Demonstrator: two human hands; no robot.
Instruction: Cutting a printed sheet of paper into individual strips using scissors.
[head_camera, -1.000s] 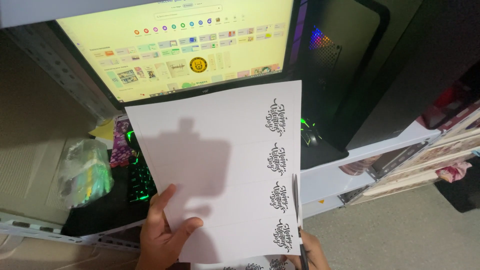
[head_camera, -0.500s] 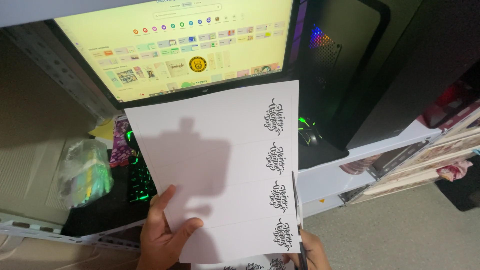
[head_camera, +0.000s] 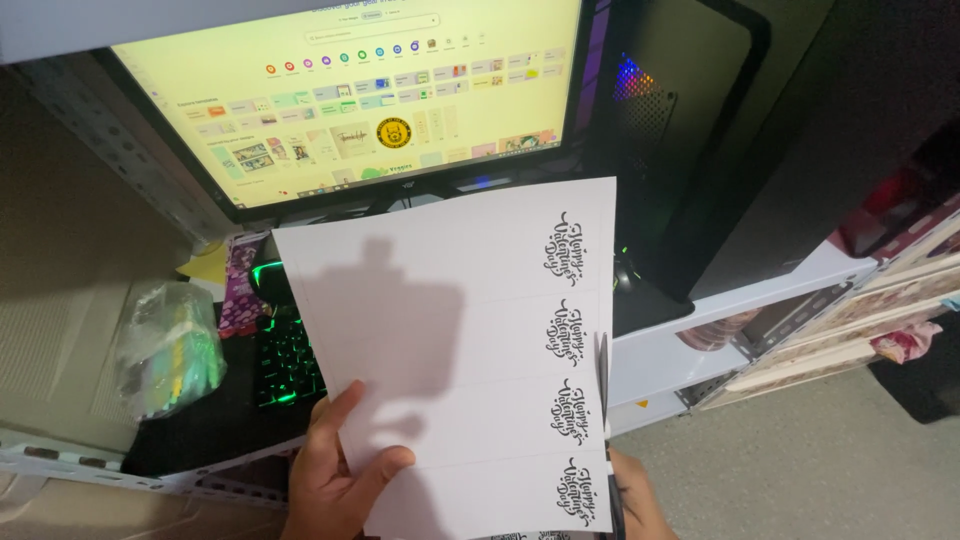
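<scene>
A white sheet of paper (head_camera: 440, 350) is held up in the middle of the view, above the desk and in front of the lit monitor (head_camera: 350, 95). Its long axis runs from the near edge of the scene up toward the monitor, tilted a little so the far end leans to the left; the far left corner points toward the monitor's base. Four black script designs (head_camera: 565, 340) run in a column down the sheet's right side, each turned sideways, and faint lines divide the sheet into four bands across its width. The left hand (head_camera: 335, 470) grips the sheet at its near left edge, the thumb pressed on the front face and the fingers curled behind. The right hand (head_camera: 640, 500) shows only partly at the near right corner, just under the sheet; it appears closed around a thin dark tool (head_camera: 602, 400), whose slim shaft stands along the paper's right edge, though what kind of tool cannot be told. Behind the sheet, a keyboard with green backlighting (head_camera: 285, 365) lies on the desk, with a clear plastic bag (head_camera: 165, 350) to its left. A black computer tower (head_camera: 720, 130) stands to the right of the monitor, on a white shelf (head_camera: 740, 310).
</scene>
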